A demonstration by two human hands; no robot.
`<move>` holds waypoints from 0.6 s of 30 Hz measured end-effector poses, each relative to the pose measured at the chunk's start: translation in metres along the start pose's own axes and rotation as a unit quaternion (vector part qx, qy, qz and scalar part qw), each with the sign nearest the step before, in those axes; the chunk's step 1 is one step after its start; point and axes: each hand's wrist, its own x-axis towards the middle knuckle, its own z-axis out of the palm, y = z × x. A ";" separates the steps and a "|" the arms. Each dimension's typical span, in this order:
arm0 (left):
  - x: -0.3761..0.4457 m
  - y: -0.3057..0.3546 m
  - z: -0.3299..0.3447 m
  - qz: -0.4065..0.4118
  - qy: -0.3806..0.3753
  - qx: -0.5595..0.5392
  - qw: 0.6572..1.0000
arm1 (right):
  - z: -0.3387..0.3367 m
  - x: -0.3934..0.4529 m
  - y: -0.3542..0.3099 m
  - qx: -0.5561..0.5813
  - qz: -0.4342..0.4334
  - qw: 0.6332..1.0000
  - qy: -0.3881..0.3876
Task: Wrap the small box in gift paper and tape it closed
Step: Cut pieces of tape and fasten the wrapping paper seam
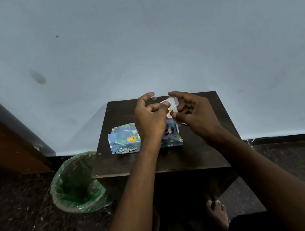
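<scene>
From the head view, both hands are raised together above the far half of the small dark desk (201,143), fingertips nearly meeting. The left hand (151,118) has its fingers curled, and a small clear scrap of tape (154,97) sticks off the tip of its forefinger. The right hand (191,113) pinches a white roll of tape (173,103) between thumb and fingers, so each hand is closed on something and neither is free.

The parcel (125,139), the small box already covered in blue animal-print gift paper, lies flat on the desk directly below and slightly nearer the person than the hands. Its long axis runs left to right across the desk. Its left end shows fully; the middle is hidden behind the left wrist, and the right end peeks out beneath the right hand. The box itself cannot be seen under the paper, and whether any flap remains loose is hard to tell from here.

Judging by this, the left hand sits right over the parcel's middle and is the nearer one, so the tape piece probably has only to drop straight down onto the paper.

A bin (75,186) with a green liner stands on the floor just left of the desk.
</scene>
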 end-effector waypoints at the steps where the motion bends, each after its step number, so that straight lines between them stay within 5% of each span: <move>1: 0.000 -0.001 0.000 0.022 0.000 0.040 0.999 | -0.002 0.002 0.002 -0.028 0.004 1.000 0.004; 9: 0.009 -0.013 -0.023 0.096 -0.070 0.196 0.973 | -0.030 0.016 0.011 -0.294 0.035 0.948 0.119; 15: 0.021 -0.013 -0.057 0.101 -0.241 0.255 0.931 | -0.028 0.018 0.042 -0.392 0.096 0.915 0.030; 18: 0.023 -0.018 -0.059 0.101 -0.257 0.236 0.932 | -0.018 0.016 0.029 -0.374 0.055 0.924 0.064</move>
